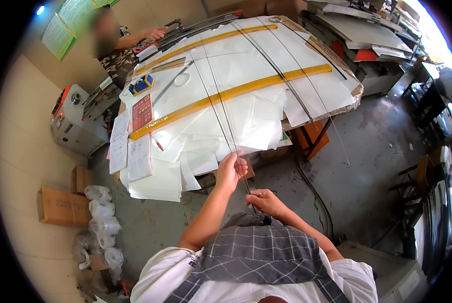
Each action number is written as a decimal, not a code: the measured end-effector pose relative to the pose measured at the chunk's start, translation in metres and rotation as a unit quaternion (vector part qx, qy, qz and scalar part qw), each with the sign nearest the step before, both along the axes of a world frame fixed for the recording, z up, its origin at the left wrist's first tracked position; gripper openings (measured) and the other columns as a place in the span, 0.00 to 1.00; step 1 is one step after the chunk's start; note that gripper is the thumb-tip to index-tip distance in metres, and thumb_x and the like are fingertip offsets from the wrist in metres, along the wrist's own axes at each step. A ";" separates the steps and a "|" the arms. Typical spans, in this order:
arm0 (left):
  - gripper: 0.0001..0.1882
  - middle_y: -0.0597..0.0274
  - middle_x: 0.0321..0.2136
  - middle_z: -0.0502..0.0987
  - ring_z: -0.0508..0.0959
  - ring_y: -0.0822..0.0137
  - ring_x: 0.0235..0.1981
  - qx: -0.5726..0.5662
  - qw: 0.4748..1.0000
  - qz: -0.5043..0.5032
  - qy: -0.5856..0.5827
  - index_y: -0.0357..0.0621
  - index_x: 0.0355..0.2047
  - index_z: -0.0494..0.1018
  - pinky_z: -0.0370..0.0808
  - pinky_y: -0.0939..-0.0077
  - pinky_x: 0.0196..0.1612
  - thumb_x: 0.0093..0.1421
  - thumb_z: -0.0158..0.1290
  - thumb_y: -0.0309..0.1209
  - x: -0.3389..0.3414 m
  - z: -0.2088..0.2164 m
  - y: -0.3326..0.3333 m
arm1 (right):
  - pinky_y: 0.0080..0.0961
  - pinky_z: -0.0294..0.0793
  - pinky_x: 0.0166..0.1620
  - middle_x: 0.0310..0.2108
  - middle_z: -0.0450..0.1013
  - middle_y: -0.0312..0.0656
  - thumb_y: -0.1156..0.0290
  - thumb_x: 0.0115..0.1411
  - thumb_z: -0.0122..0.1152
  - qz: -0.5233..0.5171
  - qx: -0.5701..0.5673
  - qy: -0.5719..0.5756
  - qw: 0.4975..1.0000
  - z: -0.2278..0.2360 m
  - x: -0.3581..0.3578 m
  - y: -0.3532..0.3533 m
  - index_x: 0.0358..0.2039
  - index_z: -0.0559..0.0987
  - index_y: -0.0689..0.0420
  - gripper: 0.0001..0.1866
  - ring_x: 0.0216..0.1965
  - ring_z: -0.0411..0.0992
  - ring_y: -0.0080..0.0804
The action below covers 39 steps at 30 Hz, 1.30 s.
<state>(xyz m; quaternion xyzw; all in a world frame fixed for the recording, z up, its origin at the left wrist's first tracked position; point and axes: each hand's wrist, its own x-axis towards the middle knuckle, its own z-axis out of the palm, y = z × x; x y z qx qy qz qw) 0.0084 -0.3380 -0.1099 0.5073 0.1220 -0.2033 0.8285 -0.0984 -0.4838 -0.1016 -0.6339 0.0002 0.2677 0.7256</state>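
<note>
My left hand, just off the table's near edge, is closed around a few long, thin dark strips. Lower down and closer to my apron, my right hand grips the near ends of the same strips. From my hands they run up across the white sheets on the table. Two long yellow bars lie crosswise under them. More thin dark rods rest to the right, some overhanging the edge.
On the table's left are a blue and yellow block, a white ring, a red card, a pen and written papers. Another person's hand works beyond. Cardboard boxes and wrapped rolls stand at left.
</note>
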 end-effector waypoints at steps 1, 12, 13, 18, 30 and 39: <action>0.14 0.66 0.22 0.73 0.73 0.74 0.22 0.001 1.000 0.002 0.000 0.42 0.43 0.69 0.73 0.79 0.28 0.63 0.41 0.37 0.000 0.001 0.003 | 0.16 0.53 0.21 0.14 0.57 0.25 0.64 0.59 0.51 -0.005 0.003 0.004 1.000 0.000 0.000 0.006 0.23 0.76 0.59 0.14 0.17 0.54 0.13; 0.11 0.69 0.19 0.71 0.71 0.76 0.18 -0.029 0.999 0.020 -0.032 0.44 0.38 0.70 0.70 0.82 0.20 0.64 0.42 0.35 -0.003 -0.002 0.036 | 0.17 0.54 0.21 0.13 0.59 0.27 0.63 0.59 0.52 -0.049 0.003 -0.007 0.999 -0.006 -0.008 0.051 0.23 0.77 0.60 0.14 0.17 0.55 0.14; 0.10 0.69 0.19 0.71 0.71 0.76 0.18 -0.034 0.999 0.017 -0.035 0.44 0.38 0.70 0.70 0.82 0.20 0.64 0.42 0.35 -0.002 -0.003 0.039 | 0.18 0.54 0.21 0.13 0.60 0.27 0.63 0.59 0.52 -0.053 -0.003 -0.009 0.999 -0.004 -0.008 0.053 0.23 0.77 0.60 0.14 0.17 0.55 0.15; 0.11 0.67 0.20 0.72 0.72 0.76 0.19 -0.025 0.999 -0.001 -0.026 0.43 0.40 0.69 0.71 0.83 0.22 0.63 0.43 0.36 0.002 -0.002 0.047 | 0.18 0.55 0.21 0.14 0.60 0.28 0.63 0.59 0.52 -0.085 -0.012 -0.036 0.996 -0.001 -0.010 0.062 0.23 0.77 0.61 0.15 0.17 0.56 0.15; 0.10 0.64 0.24 0.75 0.75 0.73 0.23 -0.018 0.998 -0.060 -0.003 0.45 0.39 0.70 0.74 0.80 0.26 0.61 0.46 0.35 0.000 -0.007 0.063 | 0.18 0.59 0.24 0.15 0.64 0.29 0.61 0.60 0.51 -0.133 -0.033 -0.050 0.989 -0.008 -0.002 0.075 0.24 0.78 0.61 0.17 0.19 0.59 0.16; 0.10 0.65 0.23 0.74 0.74 0.75 0.22 -0.002 0.998 -0.049 -0.024 0.43 0.39 0.70 0.73 0.82 0.25 0.61 0.47 0.35 0.019 -0.006 0.064 | 0.19 0.63 0.28 0.19 0.69 0.31 0.61 0.61 0.50 -0.256 -0.109 -0.031 0.960 -0.021 -0.017 0.030 0.25 0.79 0.62 0.18 0.23 0.62 0.18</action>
